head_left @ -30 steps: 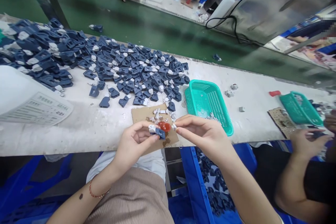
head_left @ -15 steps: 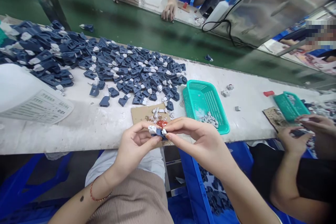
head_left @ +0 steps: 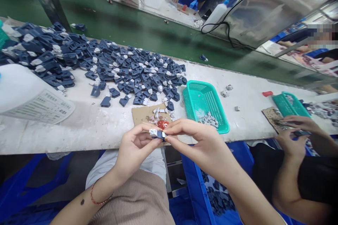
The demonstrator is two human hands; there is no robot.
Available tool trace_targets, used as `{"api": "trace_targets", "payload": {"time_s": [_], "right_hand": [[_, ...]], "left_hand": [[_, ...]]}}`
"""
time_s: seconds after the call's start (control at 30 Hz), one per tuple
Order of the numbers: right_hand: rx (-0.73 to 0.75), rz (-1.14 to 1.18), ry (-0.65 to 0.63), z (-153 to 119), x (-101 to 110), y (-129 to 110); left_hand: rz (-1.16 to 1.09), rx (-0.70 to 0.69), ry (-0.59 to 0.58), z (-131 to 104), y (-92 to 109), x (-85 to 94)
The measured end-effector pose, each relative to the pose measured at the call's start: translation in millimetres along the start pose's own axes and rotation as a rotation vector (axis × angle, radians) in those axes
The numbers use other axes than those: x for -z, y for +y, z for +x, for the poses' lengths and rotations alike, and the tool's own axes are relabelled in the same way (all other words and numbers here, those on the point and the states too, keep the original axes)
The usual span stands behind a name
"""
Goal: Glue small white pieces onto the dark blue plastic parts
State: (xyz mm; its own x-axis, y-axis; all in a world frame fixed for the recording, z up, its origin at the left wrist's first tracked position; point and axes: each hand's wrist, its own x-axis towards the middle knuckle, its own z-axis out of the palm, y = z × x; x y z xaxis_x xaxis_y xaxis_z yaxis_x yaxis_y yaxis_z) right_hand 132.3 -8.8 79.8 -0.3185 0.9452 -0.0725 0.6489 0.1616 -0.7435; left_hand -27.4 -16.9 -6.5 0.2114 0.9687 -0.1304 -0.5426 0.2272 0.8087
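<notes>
Between my two hands is a small dark-blue plastic part with white pieces on it (head_left: 157, 134). My left hand (head_left: 136, 146) pinches its left side between thumb and fingers, by the larger white end. The fingertips of my right hand (head_left: 194, 135) close on its right end, where a small white piece shows; they partly hide it. Just behind the held part, a red round cap (head_left: 162, 124) rests on a piece of cardboard (head_left: 139, 114). Small grey-white pieces (head_left: 159, 111) lie on that cardboard.
A large pile of blue-and-white parts (head_left: 126, 70) covers the table's left and middle. A green basket (head_left: 224, 126) holds small pieces. At left stands a white bottle (head_left: 29, 95). A co-worker's hands (head_left: 295, 137) work at the right. Below is a blue crate (head_left: 196, 182) of dark parts.
My right fingertips have moved slightly left, pressing the small white piece closer against the blue part. Across the belt, another person's hand has lifted from the ledge.
</notes>
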Motion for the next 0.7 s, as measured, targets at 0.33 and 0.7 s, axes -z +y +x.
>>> {"api": "trace_targets", "payload": {"time_s": [0.33,0.7], "right_hand": [[-0.153,0.246,-0.005,-2.1,0.0,0.0],[-0.304,0.716,-0.005,-1.1,-46.1,5.1]], "left_hand": [[-0.038,0.073,-0.014,-3.5,0.1,3.0],[-0.043,0.076,-0.105,-8.0,3.0,-1.0]]}}
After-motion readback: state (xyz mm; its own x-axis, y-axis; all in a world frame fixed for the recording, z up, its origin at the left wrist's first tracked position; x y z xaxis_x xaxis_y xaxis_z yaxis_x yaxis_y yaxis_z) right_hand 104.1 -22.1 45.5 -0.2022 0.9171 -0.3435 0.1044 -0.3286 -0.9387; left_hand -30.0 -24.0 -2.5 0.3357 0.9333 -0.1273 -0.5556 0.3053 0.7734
